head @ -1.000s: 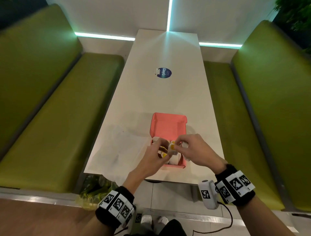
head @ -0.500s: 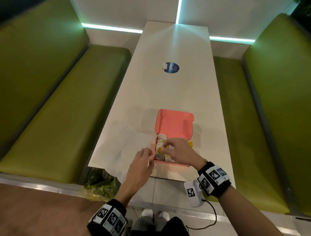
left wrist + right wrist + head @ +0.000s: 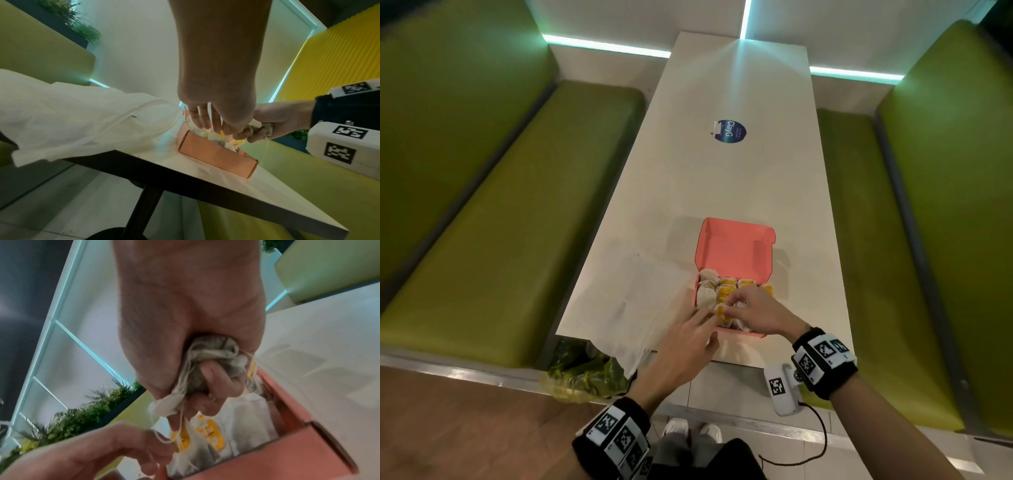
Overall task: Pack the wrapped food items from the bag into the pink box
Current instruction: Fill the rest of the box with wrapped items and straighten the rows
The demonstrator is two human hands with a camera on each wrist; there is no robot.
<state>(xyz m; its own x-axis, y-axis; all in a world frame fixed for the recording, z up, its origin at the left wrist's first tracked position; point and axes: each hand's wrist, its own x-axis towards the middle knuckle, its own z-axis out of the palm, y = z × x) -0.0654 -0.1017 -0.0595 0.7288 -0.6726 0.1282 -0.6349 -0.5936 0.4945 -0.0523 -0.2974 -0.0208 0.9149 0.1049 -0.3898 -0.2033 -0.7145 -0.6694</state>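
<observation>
The pink box [image 3: 736,250] stands open near the table's front edge, with several white wrapped food items [image 3: 707,298] bearing yellow labels packed in it. My right hand [image 3: 736,305] hovers over the box's near half and grips a crumpled wrapped item [image 3: 213,353] with loose strings. My left hand [image 3: 705,320] reaches in from the near left corner, its straight fingers [image 3: 205,120] touching the packed items [image 3: 242,423]. The white bag [image 3: 633,301] lies flat on the table left of the box [image 3: 216,155].
The white table [image 3: 722,178] carries a round blue sticker [image 3: 730,131] further back. Green benches [image 3: 500,257] flank it on both sides. A green plastic bag [image 3: 585,373] sits on the floor under the near left corner. The box lid stands up behind the items.
A second ago both hands held an item above the box. The left hand then drew away to the left, and now has come back to the box beside the right hand.
</observation>
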